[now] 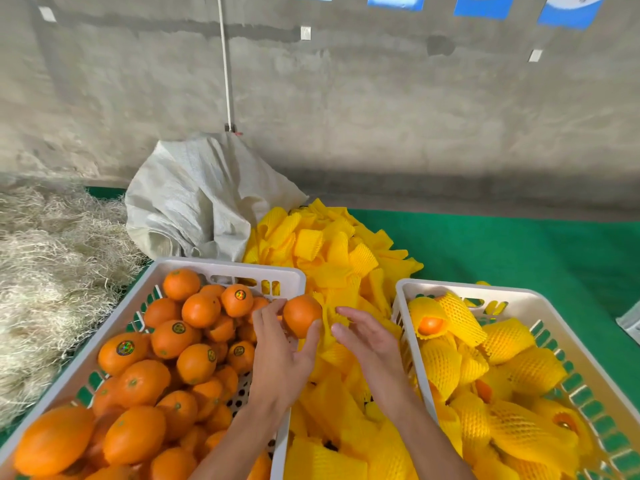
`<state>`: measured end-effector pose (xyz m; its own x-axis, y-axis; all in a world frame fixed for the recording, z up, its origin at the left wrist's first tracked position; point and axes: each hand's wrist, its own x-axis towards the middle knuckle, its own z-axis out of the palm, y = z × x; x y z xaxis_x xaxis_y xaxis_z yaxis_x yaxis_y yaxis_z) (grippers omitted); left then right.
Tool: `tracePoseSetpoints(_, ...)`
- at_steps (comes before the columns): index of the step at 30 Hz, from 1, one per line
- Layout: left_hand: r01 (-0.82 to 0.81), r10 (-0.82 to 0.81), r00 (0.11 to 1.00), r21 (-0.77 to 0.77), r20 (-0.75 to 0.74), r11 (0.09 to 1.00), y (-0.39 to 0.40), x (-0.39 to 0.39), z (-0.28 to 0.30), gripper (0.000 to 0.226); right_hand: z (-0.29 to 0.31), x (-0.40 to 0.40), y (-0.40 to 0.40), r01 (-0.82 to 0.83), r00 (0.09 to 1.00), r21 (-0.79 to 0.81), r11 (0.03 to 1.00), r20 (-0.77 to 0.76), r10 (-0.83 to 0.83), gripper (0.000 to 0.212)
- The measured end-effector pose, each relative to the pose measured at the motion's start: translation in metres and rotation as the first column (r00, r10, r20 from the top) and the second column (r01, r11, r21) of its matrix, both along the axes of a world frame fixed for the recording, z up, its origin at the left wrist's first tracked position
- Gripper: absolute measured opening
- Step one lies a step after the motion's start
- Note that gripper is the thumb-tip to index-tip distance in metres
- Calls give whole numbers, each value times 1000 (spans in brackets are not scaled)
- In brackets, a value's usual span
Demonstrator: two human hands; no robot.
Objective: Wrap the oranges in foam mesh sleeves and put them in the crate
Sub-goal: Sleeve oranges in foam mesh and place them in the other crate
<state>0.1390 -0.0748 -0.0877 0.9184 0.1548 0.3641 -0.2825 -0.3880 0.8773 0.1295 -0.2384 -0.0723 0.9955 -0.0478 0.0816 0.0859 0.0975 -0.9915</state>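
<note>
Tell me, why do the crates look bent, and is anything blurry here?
Head view: the wide-angle lens bows the left crate and right crate outward; lighting is soft and even, without hard shadows or glare; the wall and straw look smeared, while the left hand holding the orange stays fairly sharp.
</note>
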Motion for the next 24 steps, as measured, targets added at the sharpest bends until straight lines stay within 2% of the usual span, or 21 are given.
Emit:
tracePoseSetpoints(5,95,-107,993,-203,-46,975,-4,-1,-3,59,-6,1,-2,-18,999,73,997,-32,20,29)
tracePoseSetpoints(7,147,-155,988,-203,-27,968,-4,-2,-4,58,-5,2,-2,-4,1000,42,999,-20,5,27)
tracePoseSetpoints(11,224,-229,973,-204,-2,953,-4,-3,-2,62,-10,4,1,128,990,-89,988,-41,-132,8)
tracePoseSetpoints(14,242,-235,970,-143,60,960,-3,-3,1,51,-15,6,0,254,963,-199,947,-45,-267,3)
tracePoseSetpoints(16,280,-277,960,-135,46,950,-4,-3,3,45,-15,4,2,305,951,-291,907,34,-309,10)
tracePoseSetpoints(19,297,-302,953,-174,-7,939,-8,-4,4,65,-11,0,8,329,942,-421,845,214,-260,12)
tracePoseSetpoints(22,224,-234,972,-283,-1,933,-8,1,2,56,-6,0,9,292,947,-377,879,241,-211,8)
tracePoseSetpoints(24,193,-200,980,-331,13,924,-5,5,2,50,-1,1,9,242,970,-183,953,75,-232,6)
